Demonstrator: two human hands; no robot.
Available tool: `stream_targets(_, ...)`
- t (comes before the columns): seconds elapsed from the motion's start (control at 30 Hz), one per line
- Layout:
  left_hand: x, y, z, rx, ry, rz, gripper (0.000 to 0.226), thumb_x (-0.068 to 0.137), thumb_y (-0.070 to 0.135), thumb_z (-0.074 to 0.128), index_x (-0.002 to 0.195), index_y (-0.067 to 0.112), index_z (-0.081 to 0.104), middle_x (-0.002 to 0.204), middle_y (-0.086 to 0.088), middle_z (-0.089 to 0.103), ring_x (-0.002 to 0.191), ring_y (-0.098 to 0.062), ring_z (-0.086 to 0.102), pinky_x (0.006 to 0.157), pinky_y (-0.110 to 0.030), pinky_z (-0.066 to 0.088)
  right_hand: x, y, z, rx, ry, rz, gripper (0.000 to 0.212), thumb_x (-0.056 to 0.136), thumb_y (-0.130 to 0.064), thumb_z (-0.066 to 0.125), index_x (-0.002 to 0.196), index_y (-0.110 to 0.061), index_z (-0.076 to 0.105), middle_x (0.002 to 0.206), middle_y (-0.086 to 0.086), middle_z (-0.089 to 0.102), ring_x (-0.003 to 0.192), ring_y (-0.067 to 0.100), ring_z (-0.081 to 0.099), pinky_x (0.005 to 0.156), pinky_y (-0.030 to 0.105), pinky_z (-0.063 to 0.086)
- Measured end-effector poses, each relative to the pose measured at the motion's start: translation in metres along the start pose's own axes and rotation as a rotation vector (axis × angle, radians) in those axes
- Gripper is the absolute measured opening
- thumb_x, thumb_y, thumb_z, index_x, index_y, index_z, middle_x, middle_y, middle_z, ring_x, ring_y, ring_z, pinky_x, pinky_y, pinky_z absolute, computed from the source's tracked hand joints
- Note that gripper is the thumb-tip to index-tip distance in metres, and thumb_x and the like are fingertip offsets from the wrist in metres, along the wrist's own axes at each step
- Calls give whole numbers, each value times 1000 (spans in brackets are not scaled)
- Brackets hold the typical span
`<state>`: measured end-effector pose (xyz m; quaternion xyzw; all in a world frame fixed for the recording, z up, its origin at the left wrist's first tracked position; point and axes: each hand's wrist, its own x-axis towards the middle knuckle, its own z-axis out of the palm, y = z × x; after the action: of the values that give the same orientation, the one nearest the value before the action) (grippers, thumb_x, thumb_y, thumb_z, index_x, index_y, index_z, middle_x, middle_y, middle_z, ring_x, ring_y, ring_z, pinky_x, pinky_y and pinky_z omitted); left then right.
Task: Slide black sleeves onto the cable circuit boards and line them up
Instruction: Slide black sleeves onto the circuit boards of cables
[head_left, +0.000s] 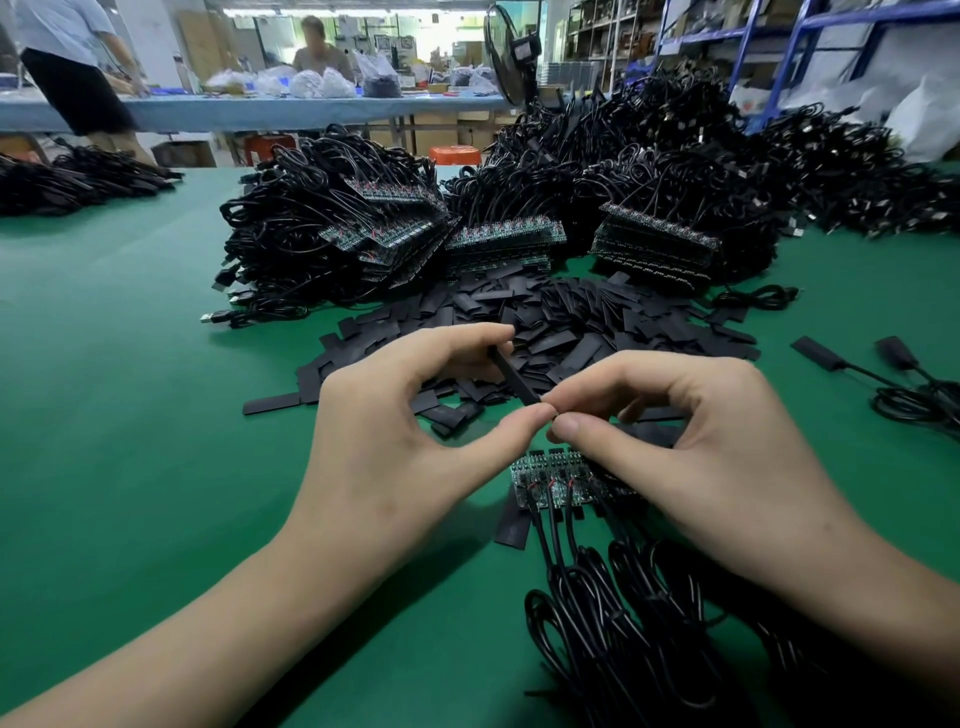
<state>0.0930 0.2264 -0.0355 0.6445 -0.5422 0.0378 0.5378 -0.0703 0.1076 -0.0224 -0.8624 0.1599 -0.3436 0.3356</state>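
Observation:
A flat black sleeve (511, 375) is held above the green table, edge-on to me. My left hand (410, 415) pinches it between forefinger and thumb. My right hand (691, 431) pinches its near end with thumb and forefinger. Just below my fingers lies a panel of small circuit boards (553, 478) with red-wired black cables (597, 613) running toward me. A heap of loose black sleeves (545, 327) spreads behind my hands.
Stacks of circuit-board panels with coiled cables (363, 228) stand behind the sleeve heap. Two sleeved cable ends (821, 354) lie at the right. More cable piles (78, 179) sit far left. The green mat (130, 364) shows bare at the left. People stand at a far table.

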Motion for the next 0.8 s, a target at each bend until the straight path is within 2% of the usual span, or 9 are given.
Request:
stream_targets(0.1, 1, 1, -1, 50, 8, 30, 43, 76, 35, 84, 115, 20, 74, 104, 12, 75, 99, -5, 71, 93, -25, 55, 0, 1, 0, -8, -4, -9, 13, 85, -24, 76, 93, -35, 79, 82, -21, 74, 85, 1, 71, 75, 19, 53)
stream_targets(0.3, 1, 4, -3, 94, 22, 35, 43, 77, 35, 86, 117, 24, 73, 99, 12, 75, 97, -3, 71, 91, -21, 53, 0, 1, -1, -34, -51, -24, 12, 89, -27, 72, 95, -35, 79, 80, -21, 74, 82, 0, 71, 72, 12, 51)
stream_targets(0.43, 0, 2, -3, 145, -10, 4, 50, 78, 47, 81, 125, 37, 67, 92, 15, 73, 95, -2, 70, 90, -28, 54, 0, 1, 0, -68, -87, -13, 13, 91, -26, 70, 95, -35, 79, 70, -12, 72, 65, 9, 69, 58, 24, 52)
stream_targets(0.5, 0, 1, -1, 166, -43, -41, 57, 78, 55, 74, 132, 43, 60, 96, 20, 73, 98, 2, 68, 93, -31, 54, 2, 3, -1, -74, -78, 3, 15, 93, -22, 69, 93, -34, 78, 66, -11, 70, 57, 9, 68, 53, 21, 50)
stream_targets(0.6, -2, -4, 1, 227, -148, -88, 64, 82, 66, 61, 141, 42, 52, 110, 25, 67, 108, 5, 62, 97, -33, 52, 12, 11, -18, -80, -10, 89, 17, 94, -18, 69, 89, -33, 75, 65, -11, 71, 50, 8, 68, 52, 14, 49)
stream_targets(0.67, -3, -7, 1, 336, -252, -77, 58, 84, 71, 53, 132, 40, 61, 112, 25, 58, 110, 3, 55, 98, -35, 50, 23, 21, -39, -214, 37, 130, 16, 94, -21, 69, 88, -33, 75, 60, -16, 69, 45, 2, 64, 46, 8, 42)
stream_targets(0.73, -4, -8, 1, 433, -347, -52, 59, 81, 80, 44, 117, 41, 71, 107, 24, 50, 108, -1, 48, 97, -32, 46, 31, 36, -64, -445, 79, 160, 18, 93, -24, 68, 83, -38, 73, 55, -24, 65, 44, -2, 60, 43, 6, 39)
stream_targets(0.77, -5, -8, 1, 454, -374, -47, 62, 79, 84, 41, 110, 42, 73, 105, 24, 48, 106, -1, 46, 96, -30, 44, 35, 47, -77, -585, 93, 194, 22, 92, -25, 68, 79, -42, 69, 55, -23, 65, 47, 0, 61, 45, 11, 43)
stream_targets(0.8, -6, -8, 2, 462, -388, -44, 63, 77, 86, 40, 105, 42, 74, 103, 25, 47, 105, -1, 44, 95, -28, 43, 37, 60, -91, -721, 101, 250, 26, 91, -27, 68, 74, -46, 65, 58, -21, 66, 53, 5, 64, 49, 23, 51)
